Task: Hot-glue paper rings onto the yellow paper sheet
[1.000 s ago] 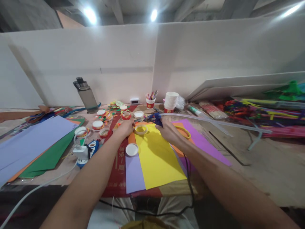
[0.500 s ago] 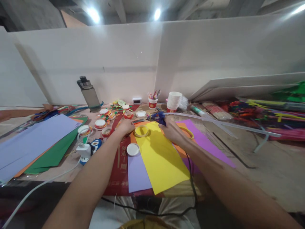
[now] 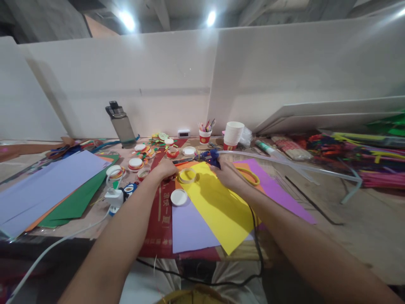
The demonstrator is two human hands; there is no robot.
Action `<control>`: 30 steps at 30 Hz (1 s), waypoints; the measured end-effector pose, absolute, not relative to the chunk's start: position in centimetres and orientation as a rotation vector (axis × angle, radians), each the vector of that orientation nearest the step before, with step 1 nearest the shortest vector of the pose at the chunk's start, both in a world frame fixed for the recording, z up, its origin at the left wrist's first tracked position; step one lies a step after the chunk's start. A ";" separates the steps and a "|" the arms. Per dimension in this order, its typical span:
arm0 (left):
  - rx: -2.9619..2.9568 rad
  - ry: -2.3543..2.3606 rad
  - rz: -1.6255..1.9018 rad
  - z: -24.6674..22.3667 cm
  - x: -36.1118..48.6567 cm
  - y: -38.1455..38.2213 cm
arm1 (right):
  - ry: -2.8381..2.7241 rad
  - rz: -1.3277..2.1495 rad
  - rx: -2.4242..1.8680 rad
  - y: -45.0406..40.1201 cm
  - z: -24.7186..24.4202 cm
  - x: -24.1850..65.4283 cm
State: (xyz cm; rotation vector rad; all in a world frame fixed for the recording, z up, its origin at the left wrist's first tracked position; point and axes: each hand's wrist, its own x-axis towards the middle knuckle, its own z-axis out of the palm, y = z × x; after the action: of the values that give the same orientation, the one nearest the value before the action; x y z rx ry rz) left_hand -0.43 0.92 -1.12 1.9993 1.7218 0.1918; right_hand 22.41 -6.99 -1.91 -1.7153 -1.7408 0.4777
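My right hand is wrapped round a blue hot glue gun, with a long clear glue stick trailing from it to the right. Below it lies a yellow sheet, partly over a lilac sheet. My left hand is closed beside the tape roll; its fingertips are hidden, so I cannot tell what they grip. A white round lid rests at the lilac sheet's upper edge. Near my right wrist, a yellow pipe cleaner-like loop lies over orange and purple paper.
Behind stand a water bottle, a cup of pens and stacked paper cups. Coloured sheets and a white plug sit on the left. A black cord hangs over the table's front edge.
The yellow sheet's near end has swung to the right, uncovering more of the lilac sheet. Both hands stay at nearly the same places, and the glue gun is still held.
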 end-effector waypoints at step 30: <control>2.138 1.657 0.054 -0.3 -0.3 1.5 | -1.432 0.697 -1.651 -6.2 -2.8 22.9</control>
State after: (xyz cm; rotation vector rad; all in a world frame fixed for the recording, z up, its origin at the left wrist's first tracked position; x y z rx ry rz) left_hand -0.31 1.46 -0.32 2.1383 1.6571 0.0537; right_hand 22.92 -6.23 -2.84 -1.6513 -1.4316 0.6975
